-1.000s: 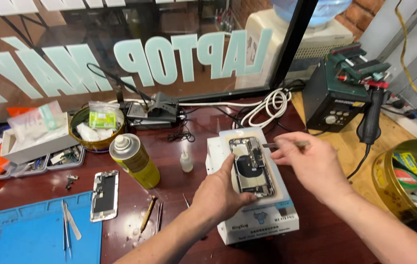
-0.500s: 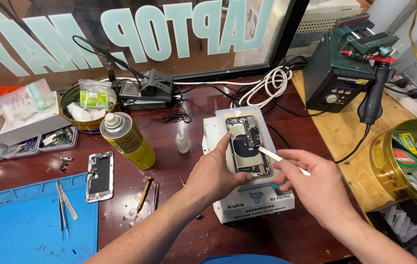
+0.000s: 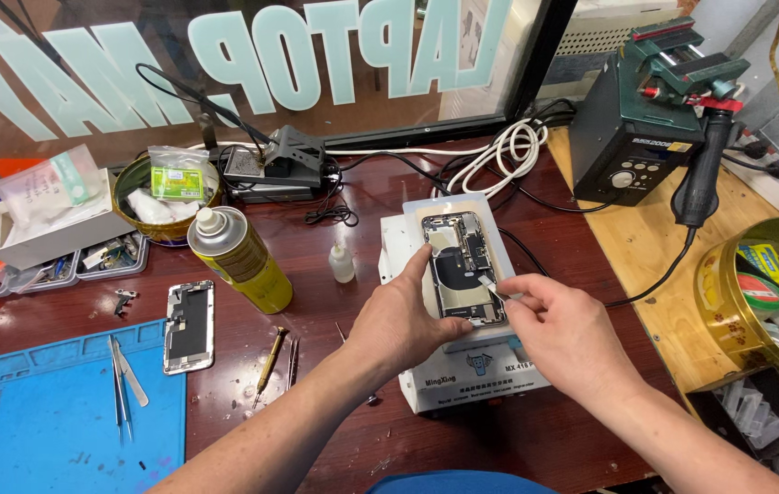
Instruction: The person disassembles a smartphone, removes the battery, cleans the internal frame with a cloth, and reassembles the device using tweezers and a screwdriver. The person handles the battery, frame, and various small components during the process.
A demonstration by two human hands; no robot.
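The right hand (image 3: 565, 331) pinches a thin white pry tool (image 3: 492, 289) between thumb and forefinger, its tip touching the lower right edge of the opened smartphone (image 3: 461, 267); the left hand (image 3: 399, 316) lies half-spread, fingertips pressed on the phone's left edge — steadying it; the phone lies face-down, insides showing, atop a white heating-plate box (image 3: 463, 366) on the dark red table (image 3: 335, 402); just left stand a small dropper bottle (image 3: 341, 263) and a yellow spray can (image 3: 239, 256); farther left — a detached phone screen (image 3: 189, 325) beside a blue work mat (image 3: 33, 430).

Dark reddish wooden bench (image 3: 353, 165); lighter wooden bench (image 3: 645, 247) adjoining at right; black-framed, lettered shop window (image 3: 225, 55) behind.
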